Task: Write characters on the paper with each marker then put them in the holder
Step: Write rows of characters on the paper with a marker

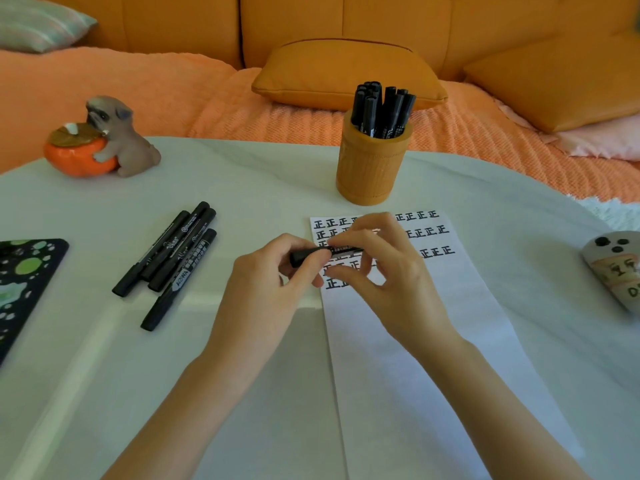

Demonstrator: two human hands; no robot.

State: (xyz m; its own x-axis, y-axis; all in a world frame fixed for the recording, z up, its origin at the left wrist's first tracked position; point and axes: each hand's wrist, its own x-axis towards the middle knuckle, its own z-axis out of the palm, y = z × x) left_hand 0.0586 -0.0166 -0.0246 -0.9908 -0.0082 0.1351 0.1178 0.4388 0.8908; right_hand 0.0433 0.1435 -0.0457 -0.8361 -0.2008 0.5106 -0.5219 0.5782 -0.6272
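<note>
Farthest left of the holder [372, 164], a flat black mat [20, 282] blotched with green was cut off by the frame edge. Left of the holder and slightly farther back sat a glossy dog figurine [104, 140] hugging a round orange fruit. Nearer than the holder and to its left, four slim black loose markers [169, 258] lay bunched on the smooth white table [242, 174]. Just in front of the holder, the left hand [270, 282] curled its fingers round one end of a black marker [311, 253] held level over the paper [433, 323]. The right hand [388, 271] pinched the barrel. Whether the cap was on could not be told. The holder itself was a ribbed orange cylinder, packed with upright black stored markers [381, 109]. The paper, a long white strip, touched the holder's base, and the hands hid part of its rows of black characters. Far right of the holder, a painted grey stone [613, 268] was cropped.
</note>
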